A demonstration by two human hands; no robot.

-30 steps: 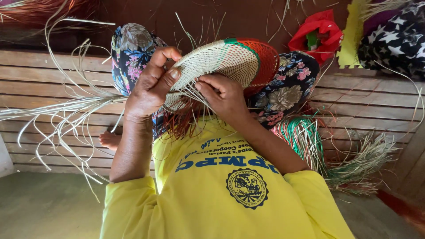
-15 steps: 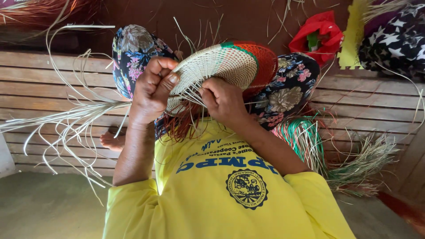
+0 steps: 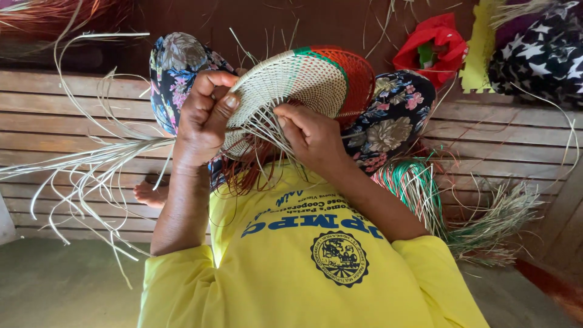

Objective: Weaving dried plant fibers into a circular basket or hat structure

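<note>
Woven disc [image 3: 297, 85] between hands, rim facing wearer; left hand [image 3: 203, 118] pinching rim; right hand [image 3: 313, 133] clamped on loose strands [image 3: 255, 130] underneath.

cream-green-orange woven disc [image 3: 303, 82], yellow shirt [image 3: 310, 261]

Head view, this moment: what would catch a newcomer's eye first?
At the centre, a round woven disc, pale with green and orange-red bands at its far edge, is held up by both hands: the left hand pinches its near edge, the right hand works the loose strands below it. A sheaf of pale straw strands fans out to the left, and a yellow shirt fills the bottom.
</note>
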